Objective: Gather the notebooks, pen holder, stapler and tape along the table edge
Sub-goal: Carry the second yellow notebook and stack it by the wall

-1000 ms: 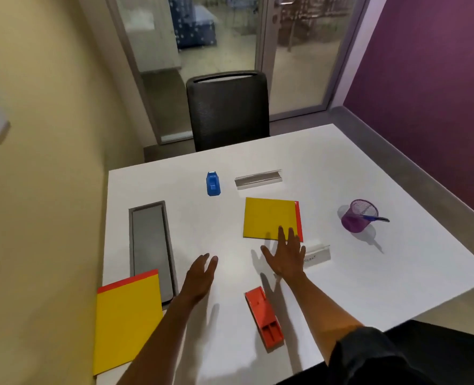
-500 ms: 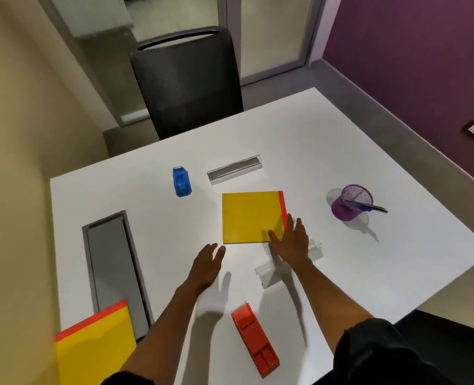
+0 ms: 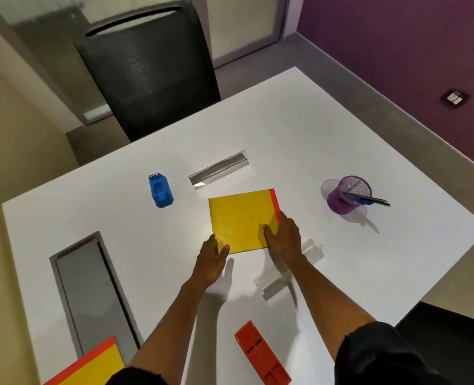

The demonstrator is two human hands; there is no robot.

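A yellow notebook with a red spine (image 3: 240, 218) lies flat mid-table. My left hand (image 3: 212, 255) touches its near-left corner, fingers spread. My right hand (image 3: 283, 236) rests flat on its near-right corner and red edge. A second yellow notebook (image 3: 91, 366) sits at the near-left table edge, partly out of view. A blue tape dispenser (image 3: 160, 190) stands to the far left of the middle notebook. A purple mesh pen holder (image 3: 347, 197) with pens is at the right. A red stapler (image 3: 261, 355) lies near the front edge between my arms.
A grey inset panel (image 3: 91, 293) runs along the left of the white table (image 3: 313, 151). A silver strip (image 3: 219, 170) lies beyond the notebook, and a clear name stand (image 3: 288, 269) lies under my right forearm. A black chair (image 3: 147, 68) stands at the far side.
Both hands have reached forward onto the middle notebook's near corners; earlier the left hand was short of it. The view has tilted down and closer.
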